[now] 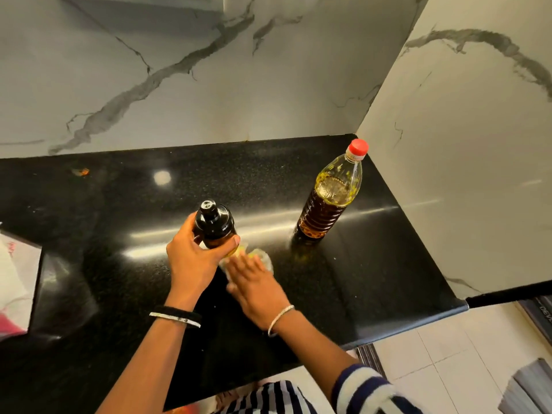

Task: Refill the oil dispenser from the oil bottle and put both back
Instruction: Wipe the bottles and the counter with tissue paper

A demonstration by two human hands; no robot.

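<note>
Marble walls (179, 70) with grey veins meet in a corner behind a glossy black desk (119, 204). Near that corner, at the right, the oil bottle (331, 198) stands upright on the desk with its red cap (358, 147) on, roughly half full of amber oil. Well to its left, the dispenser (214, 222), a dark bottle with a black top, is in the left hand (194, 261), whose fingers and thumb curl around its body; its base is hidden, so I cannot tell if it touches the desk. Just beside it, the right hand (257, 291) lies flat, fingers straight and close together, pressing a pale cloth (264, 254) onto the desk. Both wrists wear bangles. A white bag (15, 279) lies at the left edge.
</note>
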